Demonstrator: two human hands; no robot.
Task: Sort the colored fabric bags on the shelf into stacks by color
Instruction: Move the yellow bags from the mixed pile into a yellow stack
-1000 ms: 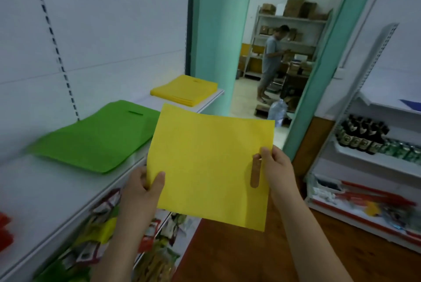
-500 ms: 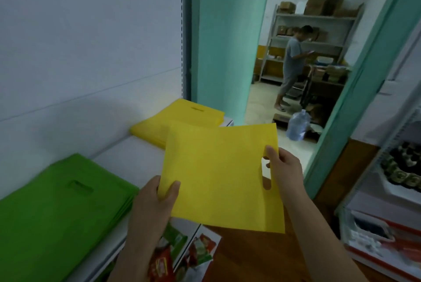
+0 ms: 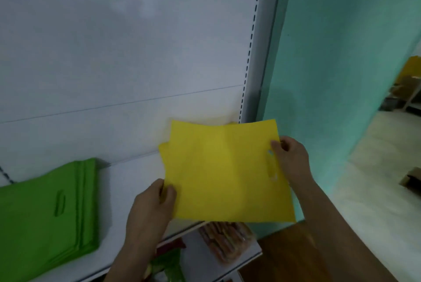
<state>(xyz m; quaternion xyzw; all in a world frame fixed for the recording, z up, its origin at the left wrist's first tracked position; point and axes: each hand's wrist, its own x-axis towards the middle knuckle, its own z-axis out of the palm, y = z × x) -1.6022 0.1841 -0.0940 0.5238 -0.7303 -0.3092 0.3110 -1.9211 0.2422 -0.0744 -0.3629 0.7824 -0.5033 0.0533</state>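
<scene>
Two hands hold one yellow bag [image 3: 227, 172] flat over the right end of the white shelf [image 3: 134, 179]: left hand [image 3: 152, 204] pinches the near-left edge, thumb on top, fingers under; right hand [image 3: 289, 158] pinches the right edge just beside the cut-out handle slot, w/ fingertips curled over the edge. Bag's near edge overhangs the shelf front; far edge sits close to the back panel [image 3: 114, 53]. Can't tell if it's touching the shelf yet or whether a yellow stack lies under it, since the bag hides that spot; only a thin yellow sliver shows at its far-left corner. To the left, well apart, the green stack [image 3: 45, 208] lies squared up on the same shelf, several bags deep, handle slot on top. So progress, as far as visible: green looks sorted, yellow bag is mid-placement, approx. at its pile spot; other colours aren't in view, so what's left can't be judged beyond this one. Below, the lower shelf [image 3: 239, 256] carries snack packets [image 3: 225, 240], blurred, contents unclear. Beyond the shelf upright, a teal wall [image 3: 330, 65] and pale floor farther off.
</scene>
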